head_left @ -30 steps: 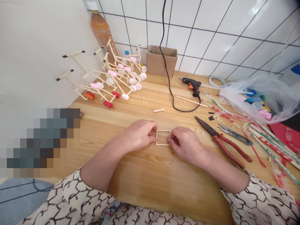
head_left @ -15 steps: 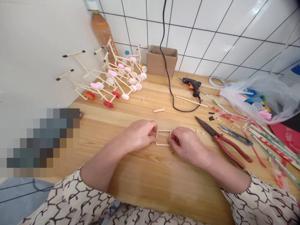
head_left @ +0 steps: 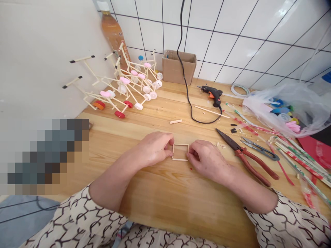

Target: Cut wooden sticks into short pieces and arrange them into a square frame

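A small rectangular frame of thin wooden sticks [head_left: 181,159] lies on the table between my two hands. The fingers of my left hand [head_left: 156,148] are closed on its left side. On its right side, my right hand [head_left: 205,157] pinches the stick there, thumb toward the near corner. Just beyond the frame lie short cut sticks [head_left: 176,121], side by side. Tiny stick offcuts [head_left: 220,145] are scattered right of my right hand.
Pliers [head_left: 241,151] and thread snips [head_left: 261,148] lie at right, near wrapped chopsticks [head_left: 302,158] and a plastic bag of caps [head_left: 287,106]. A glue gun [head_left: 212,94], cardboard box [head_left: 179,69], stick tricycle models [head_left: 113,93] and a bottle [head_left: 112,31] stand behind.
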Demonstrator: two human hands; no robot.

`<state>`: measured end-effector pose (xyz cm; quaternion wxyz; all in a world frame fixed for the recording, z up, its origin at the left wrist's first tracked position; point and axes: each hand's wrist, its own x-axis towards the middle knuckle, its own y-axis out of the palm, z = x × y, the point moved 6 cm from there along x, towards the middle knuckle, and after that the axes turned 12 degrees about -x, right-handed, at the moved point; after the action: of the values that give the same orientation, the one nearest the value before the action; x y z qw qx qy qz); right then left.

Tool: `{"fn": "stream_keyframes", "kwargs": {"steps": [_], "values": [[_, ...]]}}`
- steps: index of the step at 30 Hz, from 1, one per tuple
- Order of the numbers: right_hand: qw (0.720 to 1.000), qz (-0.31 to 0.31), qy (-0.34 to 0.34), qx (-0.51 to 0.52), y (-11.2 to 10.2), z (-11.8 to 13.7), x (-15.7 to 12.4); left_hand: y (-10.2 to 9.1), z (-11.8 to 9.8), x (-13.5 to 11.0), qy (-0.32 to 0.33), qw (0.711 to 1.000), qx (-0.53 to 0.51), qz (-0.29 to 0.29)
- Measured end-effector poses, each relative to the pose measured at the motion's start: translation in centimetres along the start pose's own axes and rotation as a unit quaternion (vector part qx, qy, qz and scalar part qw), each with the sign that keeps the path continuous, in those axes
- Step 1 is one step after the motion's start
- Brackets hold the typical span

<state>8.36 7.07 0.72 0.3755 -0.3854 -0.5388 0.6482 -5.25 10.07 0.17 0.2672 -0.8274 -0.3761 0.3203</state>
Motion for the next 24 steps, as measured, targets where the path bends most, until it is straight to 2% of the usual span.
{"fn": "stream_keyframes", "kwargs": {"steps": [16, 24], "values": [[1.0, -0.001, 0.005, 0.006, 0.02, -0.02, 0.01, -0.03, 0.26, 0.01, 0.007, 1.0, -0.005, -0.006], [0.999, -0.015, 0.015, 0.049, -0.43, -0.84, -0.14, -0.35, 0.02, -0.07, -0.002, 1.0, -0.001, -0.006]]}}
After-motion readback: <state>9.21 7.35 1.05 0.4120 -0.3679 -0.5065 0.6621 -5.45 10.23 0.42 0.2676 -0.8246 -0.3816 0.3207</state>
